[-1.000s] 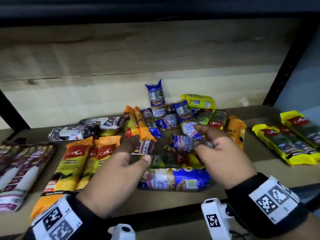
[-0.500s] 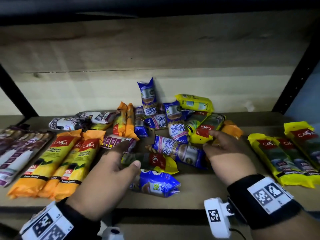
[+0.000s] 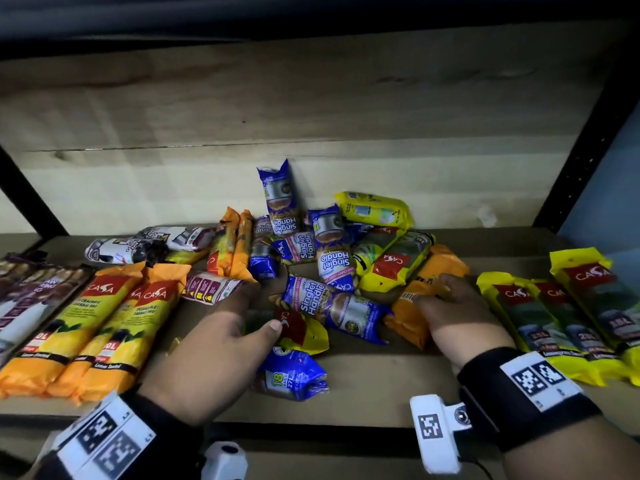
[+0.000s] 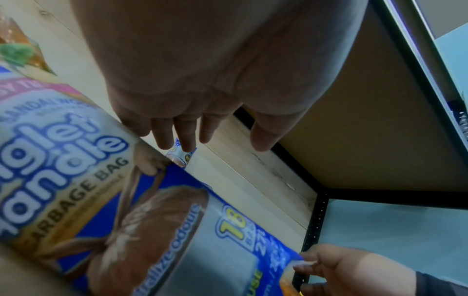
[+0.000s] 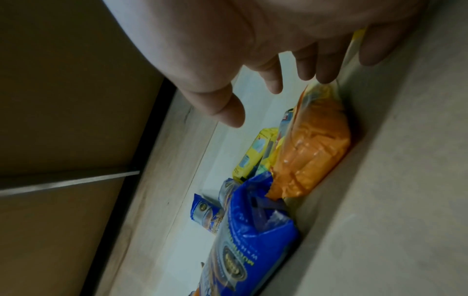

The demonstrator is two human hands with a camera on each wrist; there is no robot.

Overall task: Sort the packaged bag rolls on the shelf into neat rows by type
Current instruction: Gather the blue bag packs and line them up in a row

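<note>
A jumble of packaged bag rolls lies mid-shelf: blue Singlet Handle packs, yellow Casa packs and orange packs. My left hand hovers flat over the pile's left side with fingers straight; its thumb touches a yellow-and-red Casa pack. In the left wrist view a blue pack lies under the open left hand. My right hand rests on the orange pack with relaxed fingers. The right wrist view shows its fingertips at the end of the orange pack.
Sorted rows lie flat: orange Casa packs at the left, purple-and-white packs at the far left, yellow Casa packs at the right. One blue pack sits near the shelf's front edge. Black posts frame the wooden back wall.
My right hand has let go of the blue pack it held, which now lies on the shelf, and has moved right onto the orange pack. The left hand stays over the pile.
</note>
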